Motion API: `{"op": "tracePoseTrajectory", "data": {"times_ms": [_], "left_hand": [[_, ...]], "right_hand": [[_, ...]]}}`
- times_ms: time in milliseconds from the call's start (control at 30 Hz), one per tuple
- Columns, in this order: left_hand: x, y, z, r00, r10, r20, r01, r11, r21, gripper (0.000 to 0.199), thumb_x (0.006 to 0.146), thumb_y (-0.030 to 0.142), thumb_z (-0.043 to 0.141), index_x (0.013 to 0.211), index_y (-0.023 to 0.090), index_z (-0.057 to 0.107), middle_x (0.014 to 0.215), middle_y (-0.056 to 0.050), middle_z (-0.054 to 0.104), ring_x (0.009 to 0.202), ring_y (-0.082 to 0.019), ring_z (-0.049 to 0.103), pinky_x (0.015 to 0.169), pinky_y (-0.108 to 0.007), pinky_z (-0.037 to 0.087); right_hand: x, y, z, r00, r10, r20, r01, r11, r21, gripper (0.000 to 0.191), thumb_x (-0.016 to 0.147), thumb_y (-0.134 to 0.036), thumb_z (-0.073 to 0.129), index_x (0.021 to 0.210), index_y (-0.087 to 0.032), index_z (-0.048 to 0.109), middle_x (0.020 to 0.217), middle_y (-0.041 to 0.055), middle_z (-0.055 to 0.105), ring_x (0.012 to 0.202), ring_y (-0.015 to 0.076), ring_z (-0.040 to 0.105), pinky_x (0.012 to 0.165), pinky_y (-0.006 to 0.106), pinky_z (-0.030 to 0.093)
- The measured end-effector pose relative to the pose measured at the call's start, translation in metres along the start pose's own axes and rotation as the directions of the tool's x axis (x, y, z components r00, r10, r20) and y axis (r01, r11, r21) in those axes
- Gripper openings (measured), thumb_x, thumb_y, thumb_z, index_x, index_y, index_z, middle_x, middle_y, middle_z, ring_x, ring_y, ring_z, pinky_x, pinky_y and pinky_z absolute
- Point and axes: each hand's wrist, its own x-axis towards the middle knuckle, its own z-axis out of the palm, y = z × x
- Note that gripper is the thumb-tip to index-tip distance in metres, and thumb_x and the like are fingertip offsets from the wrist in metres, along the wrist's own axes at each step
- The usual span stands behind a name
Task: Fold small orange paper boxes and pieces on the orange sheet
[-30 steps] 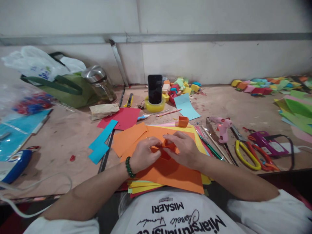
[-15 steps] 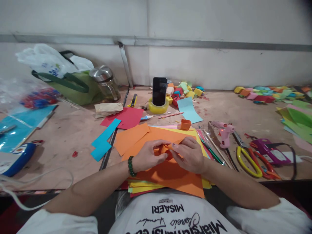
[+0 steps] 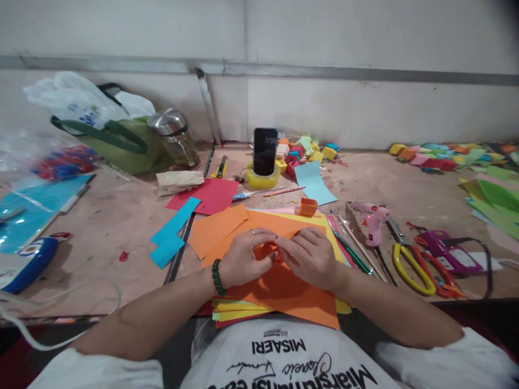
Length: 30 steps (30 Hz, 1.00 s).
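The left hand (image 3: 246, 262) and right hand (image 3: 314, 262) pinch a small orange paper (image 3: 263, 251) between them, above the big orange sheet (image 3: 302, 302). It looks partly bent, so maybe not done. At 1 o'clock, 1 little orange box (image 3: 308, 207) looks made; coloured blocks (image 3: 315, 156) sit at 12.

Beyond the left hand (image 3: 245, 256) and right hand (image 3: 314, 258), a flat whitish wall (image 3: 365, 111), crossed by a grey metal strip (image 3: 324, 71) and split by a thin vertical seam (image 3: 245, 32). Farther off and to the left of the left hand, a slanted metal brace (image 3: 208, 108) between strip and tabletop (image 3: 365, 175). Around both hands, worn pinkish-brown surface (scuffed and stained in places), with a dark line (image 3: 177, 260) left of the left hand. Soft, even light; nearer than the hands, below the tabletop, deep shadow (image 3: 360, 330).
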Motion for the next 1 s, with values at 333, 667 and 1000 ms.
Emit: {"op": "tracePoseTrajectory", "data": {"times_ms": [333,667,1000], "left_hand": [[0.002,0.0,0.001,0.979,-0.189,0.07,0.199,0.96,-0.195,0.021,0.08,0.028,0.06,0.087,0.014,0.073,0.082,-0.009,0.073,0.075,-0.018,0.066,0.07,-0.029,0.053],[0.013,0.001,-0.009,0.824,-0.552,0.123,0.536,0.691,-0.486,0.017,0.064,0.031,0.069,0.066,0.014,0.068,0.061,-0.001,0.064,0.057,-0.011,0.054,0.056,-0.022,0.042],[0.018,0.003,-0.014,0.705,-0.621,0.341,0.686,0.477,-0.549,0.027,0.058,0.038,0.074,0.053,0.015,0.06,0.055,0.001,0.055,0.054,-0.009,0.047,0.052,-0.021,0.039]], "right_hand": [[0.003,-0.001,0.003,0.998,0.055,0.023,-0.055,0.998,0.007,0.029,0.089,-0.008,0.047,0.117,-0.014,0.054,0.068,0.0021,0.066,0.064,0.0166,0.058,0.06,0.03,0.041],[-0.004,0.006,0.008,0.894,0.447,0.033,-0.424,0.819,0.386,0.04,0.087,-0.021,0.057,0.126,-0.022,0.047,0.111,0.0118,0.065,0.1,0.0237,0.061,0.083,0.041,0.052],[0.006,0.017,0.008,0.463,0.567,0.682,-0.775,-0.114,0.621,0.042,0.081,-0.037,0.054,0.118,-0.018,0.053,0.061,-0.0057,0.051,0.057,0.0127,0.057,0.059,0.027,0.049]]}}
